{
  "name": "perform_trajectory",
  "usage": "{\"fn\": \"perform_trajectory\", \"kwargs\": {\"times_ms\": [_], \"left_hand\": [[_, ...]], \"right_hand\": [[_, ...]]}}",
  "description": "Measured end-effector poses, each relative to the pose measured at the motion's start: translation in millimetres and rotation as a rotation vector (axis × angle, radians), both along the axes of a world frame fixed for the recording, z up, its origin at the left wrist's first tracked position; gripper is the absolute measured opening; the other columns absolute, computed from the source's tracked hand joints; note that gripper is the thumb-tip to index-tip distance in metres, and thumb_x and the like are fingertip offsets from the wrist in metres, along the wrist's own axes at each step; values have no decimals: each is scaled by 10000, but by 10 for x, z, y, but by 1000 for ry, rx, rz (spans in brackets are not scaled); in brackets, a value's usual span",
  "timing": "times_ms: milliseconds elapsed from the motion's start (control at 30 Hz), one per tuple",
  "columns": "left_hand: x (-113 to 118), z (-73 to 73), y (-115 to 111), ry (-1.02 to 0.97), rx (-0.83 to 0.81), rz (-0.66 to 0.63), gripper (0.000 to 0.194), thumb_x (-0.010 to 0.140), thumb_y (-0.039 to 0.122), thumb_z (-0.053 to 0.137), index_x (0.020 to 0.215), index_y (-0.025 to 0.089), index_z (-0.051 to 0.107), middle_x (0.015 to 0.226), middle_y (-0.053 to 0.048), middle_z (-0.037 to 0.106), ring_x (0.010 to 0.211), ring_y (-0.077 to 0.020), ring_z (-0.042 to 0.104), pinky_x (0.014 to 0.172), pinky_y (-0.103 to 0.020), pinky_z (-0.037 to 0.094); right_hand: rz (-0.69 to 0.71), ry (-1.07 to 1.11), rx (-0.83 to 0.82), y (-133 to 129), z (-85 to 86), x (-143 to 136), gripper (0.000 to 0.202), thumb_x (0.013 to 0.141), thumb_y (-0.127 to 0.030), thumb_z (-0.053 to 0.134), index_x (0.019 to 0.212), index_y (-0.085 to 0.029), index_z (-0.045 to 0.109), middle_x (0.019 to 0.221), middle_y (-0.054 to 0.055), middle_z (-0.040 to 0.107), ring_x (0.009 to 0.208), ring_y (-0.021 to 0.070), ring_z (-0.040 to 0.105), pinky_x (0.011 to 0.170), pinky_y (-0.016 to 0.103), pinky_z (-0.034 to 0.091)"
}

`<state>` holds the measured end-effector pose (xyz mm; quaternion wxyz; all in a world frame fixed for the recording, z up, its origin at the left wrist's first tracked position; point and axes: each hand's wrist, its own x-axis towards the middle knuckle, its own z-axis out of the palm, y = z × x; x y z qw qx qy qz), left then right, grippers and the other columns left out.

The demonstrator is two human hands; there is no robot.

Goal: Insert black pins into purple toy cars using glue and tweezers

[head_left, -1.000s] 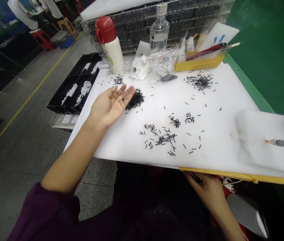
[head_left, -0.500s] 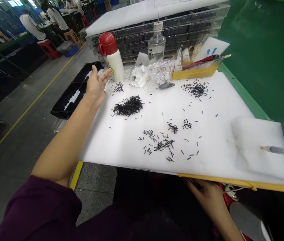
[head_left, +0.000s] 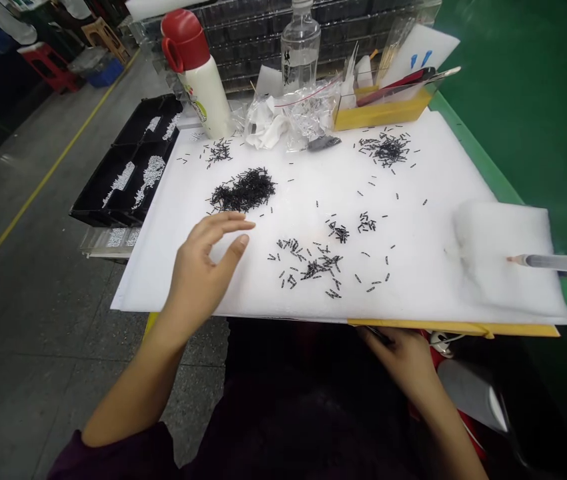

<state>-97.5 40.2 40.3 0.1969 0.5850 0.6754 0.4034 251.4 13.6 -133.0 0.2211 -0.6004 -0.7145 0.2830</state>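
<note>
Currently I have the left hand point(head_left: 204, 270) half open, nothing visible in it, near the black pile point(head_left: 246, 190) on the white sheet point(head_left: 423, 287); what the right hand point(head_left: 406, 357) grips I cannot tell.

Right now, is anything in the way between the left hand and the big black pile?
Nothing that I can see. The left hand is just on the near side of the pile, over the white sheet. The flask stands beyond the pile.

Grey floor point(head_left: 13, 287), diagonal yellow line point(head_left: 53, 168), red stool point(head_left: 51, 65), tan stool point(head_left: 105, 39) nearby, green surface point(head_left: 523, 100) at right
</note>
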Motion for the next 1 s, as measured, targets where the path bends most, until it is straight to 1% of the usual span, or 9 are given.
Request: {"fn": "perform_trajectory", "kwargs": {"times_ms": [100, 200, 267, 367, 467, 667, 867, 933, 1000], "left_hand": [[138, -125, -92, 124, -85, -122, 358, 1113, 412, 577, 1381, 255, 755, 1571, -98, 667, 1488, -315, 598, 1227, -548, 520], [264, -246, -104, 243, -125, -257, 476, 1155, 367, 462, 1534, 133, 630, 1682, -162, 558, 1603, -317, 481, 1315, -593, 415], [346, -299, -115, 304, -108, -347, 498, 1169, 352, 433, 1562, 92, 592, 1680, -175, 549, 1627, -312, 440, 1345, -611, 355], [436, -327, -166, 326, -33, -460, 456, 1169, 349, 457, 1526, 130, 638, 1629, -142, 605, 1606, -306, 467, 1343, -616, 361], [449, -314, -232, 338, 24, -448, 394, 1156, 344, 498, 1438, 176, 717, 1545, -119, 684, 1563, -333, 528, 1314, -658, 399], [373, -274, -264, 381, 42, -253, 350, 1140, 369, 532, 1305, 207, 794, 1437, -124, 760, 1466, -366, 636, 1237, -691, 486], [486, -283, -198, 467, 41, -559, 428, 1169, 313, 461, 1509, 137, 651, 1648, -124, 560, 1637, -358, 394, 1311, -714, 360], [506, -284, -185, 479, 33, -549, 420, 1171, 298, 450, 1480, 121, 672, 1590, -126, 628, 1614, -367, 434, 1311, -738, 341], [501, -282, -194, 478, 41, -452, 403, 1164, 292, 464, 1427, 114, 712, 1511, -139, 699, 1578, -388, 489, 1301, -763, 339]], "right_hand": [[3, 5, -10, 4, 39, -12, 375, 936, -533, 631, 851, -269, 883, 806, 65, 859, 667, 315, 817, 550, 354, 557], [13, 9, -27, 16, 76, -21, 386, 934, -542, 642, 778, -265, 860, 764, 58, 849, 609, 282, 792, 531, 332, 529], [13, 8, -36, 22, 94, -27, 394, 934, -542, 648, 737, -261, 840, 747, 59, 843, 611, 278, 789, 528, 325, 521], [8, 6, -47, 26, 101, -32, 390, 933, -534, 650, 718, -260, 826, 725, 57, 835, 591, 273, 777, 526, 324, 520], [2, 2, -51, 26, 98, -31, 396, 925, -538, 644, 699, -261, 815, 760, 66, 846, 599, 276, 779, 529, 329, 526], [6, -5, -61, 34, 114, -28, 391, 918, -537, 658, 693, -258, 814, 667, 52, 812, 525, 258, 733, 504, 325, 496], [-5, -7, -53, 30, 109, -40, 396, 918, -546, 628, 763, -251, 844, 735, 67, 838, 632, 300, 798, 534, 339, 518], [-5, -10, -59, 24, 108, -40, 383, 914, -531, 640, 738, -252, 834, 722, 65, 833, 629, 296, 796, 530, 335, 517], [-2, -10, -68, 18, 110, -36, 363, 913, -514, 657, 726, -253, 829, 746, 63, 841, 634, 286, 794, 533, 328, 524]]}}
